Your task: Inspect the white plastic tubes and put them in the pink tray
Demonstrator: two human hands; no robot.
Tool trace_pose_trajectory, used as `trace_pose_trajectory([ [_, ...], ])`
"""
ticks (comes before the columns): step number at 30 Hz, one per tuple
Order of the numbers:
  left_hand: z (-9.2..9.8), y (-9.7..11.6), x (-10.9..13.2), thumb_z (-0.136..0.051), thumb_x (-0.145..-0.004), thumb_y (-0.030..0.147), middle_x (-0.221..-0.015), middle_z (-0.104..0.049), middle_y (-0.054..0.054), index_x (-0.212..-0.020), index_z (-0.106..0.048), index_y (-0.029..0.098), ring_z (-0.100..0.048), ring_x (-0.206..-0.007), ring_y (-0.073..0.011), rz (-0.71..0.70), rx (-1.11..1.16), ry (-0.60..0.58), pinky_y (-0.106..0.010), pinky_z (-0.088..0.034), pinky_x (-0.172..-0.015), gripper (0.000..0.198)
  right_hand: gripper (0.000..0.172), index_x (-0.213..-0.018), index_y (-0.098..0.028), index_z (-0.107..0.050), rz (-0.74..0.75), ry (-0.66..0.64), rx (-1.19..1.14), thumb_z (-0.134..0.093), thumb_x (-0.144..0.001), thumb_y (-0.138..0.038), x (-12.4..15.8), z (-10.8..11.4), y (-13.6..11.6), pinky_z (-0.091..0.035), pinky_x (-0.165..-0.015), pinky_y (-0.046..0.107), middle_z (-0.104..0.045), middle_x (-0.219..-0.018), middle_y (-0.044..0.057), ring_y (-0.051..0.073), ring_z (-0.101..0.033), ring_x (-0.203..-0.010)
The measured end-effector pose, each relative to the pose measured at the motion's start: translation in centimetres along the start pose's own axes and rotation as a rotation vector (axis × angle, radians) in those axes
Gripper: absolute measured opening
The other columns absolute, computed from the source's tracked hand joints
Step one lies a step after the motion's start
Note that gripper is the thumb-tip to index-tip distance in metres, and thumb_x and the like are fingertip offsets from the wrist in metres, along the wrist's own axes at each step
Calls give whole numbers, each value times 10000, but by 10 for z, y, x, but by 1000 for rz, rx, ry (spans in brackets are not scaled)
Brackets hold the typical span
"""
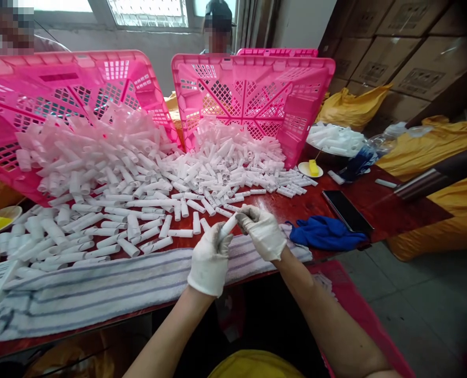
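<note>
Both my hands wear white gloves and meet over the striped towel (99,289) at the table's front edge. My left hand (209,257) and my right hand (261,231) are closed together on one white plastic tube (230,224), each pinching an end. A large heap of the same white tubes (138,178) covers the red table (296,205) just beyond my hands. The tubes spill out of two tipped pink crates, the left crate (60,89) and the right crate (265,89).
A blue cloth (323,233) and a black phone (346,211) lie right of my hands. A small dish with a yellow piece (311,168) sits behind them. Yellow bags (434,152) and stacked cardboard boxes (406,47) fill the right side. Two other people are behind the crates.
</note>
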State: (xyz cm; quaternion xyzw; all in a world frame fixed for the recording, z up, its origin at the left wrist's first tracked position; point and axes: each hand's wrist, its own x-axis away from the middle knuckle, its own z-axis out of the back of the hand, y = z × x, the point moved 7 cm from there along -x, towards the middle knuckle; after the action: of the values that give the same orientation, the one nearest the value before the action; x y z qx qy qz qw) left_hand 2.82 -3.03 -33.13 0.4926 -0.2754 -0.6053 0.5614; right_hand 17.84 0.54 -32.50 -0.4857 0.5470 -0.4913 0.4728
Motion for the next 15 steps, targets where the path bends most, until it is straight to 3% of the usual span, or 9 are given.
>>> trace_pose_trajectory([
  [2,-1,4,1,-555,-809,326,-1040,-655,-109,-1064,-609,165,-617,-949,-219,-91,-86,-1,-336,-461,-894,306,322,-685,-162,-531,0,19,7,-632,-691,-468,1,0,-1,-308,-484,214,-455,-575,-39,79,-375,-526],
  [5,-4,5,2,-534,-832,340,-1061,-651,-111,-1092,-604,154,-615,-958,-212,-83,-77,-27,-341,-454,-912,327,313,-648,-163,-520,-11,56,48,-619,-707,-454,3,0,-8,-287,-475,215,-421,-537,-46,77,-342,-508],
  [7,-3,4,2,-574,-810,356,-1061,-640,-105,-1087,-607,156,-595,-971,-210,-14,-10,-23,-340,-442,-913,344,309,-636,-163,-516,-14,66,72,-610,-718,-446,6,0,-13,-293,-484,216,-418,-541,-44,79,-345,-514],
  [9,-6,-1,3,-611,-785,376,-954,-635,-78,-1057,-607,163,-591,-856,-177,136,179,-84,-296,-473,-782,346,305,-642,-163,-518,30,46,90,-595,-738,-442,8,0,-20,-316,-506,215,-434,-573,-37,83,-367,-538],
  [10,-12,-3,4,-621,-779,388,-860,-613,-56,-1035,-602,158,-572,-742,-142,241,335,-160,-254,-467,-662,344,301,-654,-163,-523,67,17,107,-581,-756,-439,10,0,-24,-333,-526,214,-451,-600,-30,87,-387,-558],
  [12,-26,-4,11,-629,-776,401,-697,-505,0,-997,-578,135,-435,-523,-57,475,693,-364,-180,-335,-457,349,288,-679,-165,-534,150,-44,154,-548,-795,-428,15,1,-31,-364,-567,215,-481,-643,-19,95,-423,-596],
  [15,-42,8,28,-608,-791,415,-619,-340,65,-964,-552,102,-190,-410,14,770,1080,-697,-151,-204,-407,361,270,-690,-170,-545,212,-88,203,-549,-811,-411,22,8,-36,-387,-600,222,-510,-675,-5,105,-456,-627],
])
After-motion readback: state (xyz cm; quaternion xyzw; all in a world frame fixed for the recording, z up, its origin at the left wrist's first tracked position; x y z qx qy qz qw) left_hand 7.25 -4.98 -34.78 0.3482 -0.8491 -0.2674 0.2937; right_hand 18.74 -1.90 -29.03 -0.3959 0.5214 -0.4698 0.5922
